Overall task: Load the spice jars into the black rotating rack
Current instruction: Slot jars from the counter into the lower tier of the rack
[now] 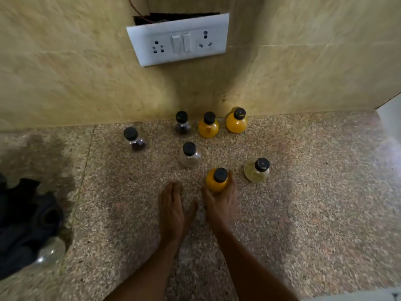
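Head view: our right hand [219, 203] fingers wrap round-bellied orange-filled plastic jar with black cap [217, 180] on speckled granite counter [303, 192]; left hand [173, 210] flat, released. We judge jar light, smooth; hold belly.

speckled counter [303, 192] carries seven jars [189, 155], rack [26, 224].

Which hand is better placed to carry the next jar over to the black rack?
The right hand. Its fingers already curl round the yellow jar, so it can lift at once. The left hand lies open on the counter holding nothing, though it is nearer the black rack at the left edge.
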